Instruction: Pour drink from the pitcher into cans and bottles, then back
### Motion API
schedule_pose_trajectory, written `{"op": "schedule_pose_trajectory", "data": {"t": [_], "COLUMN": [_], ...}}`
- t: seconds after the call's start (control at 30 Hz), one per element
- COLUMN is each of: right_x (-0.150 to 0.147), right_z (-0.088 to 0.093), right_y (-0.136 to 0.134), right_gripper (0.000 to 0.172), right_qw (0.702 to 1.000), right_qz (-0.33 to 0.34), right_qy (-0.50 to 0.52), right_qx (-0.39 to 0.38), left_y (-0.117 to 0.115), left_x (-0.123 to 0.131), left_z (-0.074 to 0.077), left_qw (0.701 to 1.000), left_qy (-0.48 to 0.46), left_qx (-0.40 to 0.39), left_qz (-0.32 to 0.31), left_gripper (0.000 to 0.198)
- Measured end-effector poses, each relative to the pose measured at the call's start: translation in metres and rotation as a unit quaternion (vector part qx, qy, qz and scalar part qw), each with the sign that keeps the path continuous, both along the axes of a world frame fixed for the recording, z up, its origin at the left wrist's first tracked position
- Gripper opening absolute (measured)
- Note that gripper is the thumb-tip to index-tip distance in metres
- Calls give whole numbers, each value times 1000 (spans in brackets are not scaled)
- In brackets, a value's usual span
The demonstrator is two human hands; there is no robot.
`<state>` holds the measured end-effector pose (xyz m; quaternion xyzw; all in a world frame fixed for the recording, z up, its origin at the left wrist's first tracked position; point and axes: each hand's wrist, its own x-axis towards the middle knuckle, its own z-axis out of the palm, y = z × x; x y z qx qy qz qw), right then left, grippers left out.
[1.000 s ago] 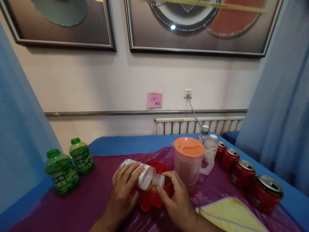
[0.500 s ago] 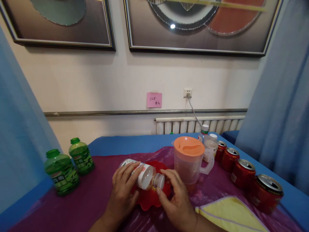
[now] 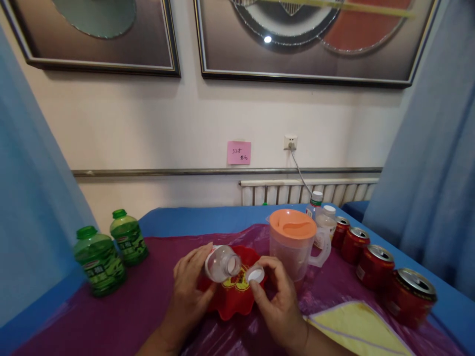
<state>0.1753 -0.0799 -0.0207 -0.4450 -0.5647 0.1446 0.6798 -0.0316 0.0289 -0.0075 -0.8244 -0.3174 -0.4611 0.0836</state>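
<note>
A clear plastic bottle lies tilted in my left hand, its uncapped mouth pointing right. My right hand pinches a white bottle cap between thumb and fingers, its hollow side showing, a short gap from the mouth. Both hands are over a red scalloped dish with a yellow pattern on its bottom. Just beyond my right hand stands a clear pitcher with an orange lid.
Two green bottles stand at left on the purple plastic sheet. At right are several red cans, two clear bottles behind the pitcher, and a folded yellow cloth in front.
The cap has come off the bottle and is now apart from it in my right hand. My left hand has turned the bottle so its open mouth shows.
</note>
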Motion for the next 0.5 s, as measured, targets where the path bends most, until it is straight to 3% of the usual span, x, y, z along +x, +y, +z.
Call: {"op": "schedule_pose_trajectory", "data": {"t": [0.17, 0.27, 0.37, 0.43, 0.5], "right_x": [-2, -7, -12, -14, -14], "right_z": [27, 36, 11, -23, -59], "right_y": [-10, -23, -33, -34, -32], "right_gripper": [20, 16, 23, 32, 25], "right_qw": [994, 978, 955, 935, 912], "right_qz": [14, 39, 44, 37, 33], "right_qy": [-32, -112, -210, -283, -352], "right_qx": [-101, -174, -207, -210, -210], "left_y": [-7, -10, -9, -8, -8], "left_x": [3, 7, 10, 11, 12], "left_z": [3, 6, 7, 7, 7], "left_qw": [979, 958, 952, 947, 941], "left_qy": [-96, -128, -138, -141, -150], "left_qx": [-173, -254, -273, -289, -305], "left_qz": [55, 45, 13, 4, 4], "left_gripper": [65, 67, 64, 61, 61]}}
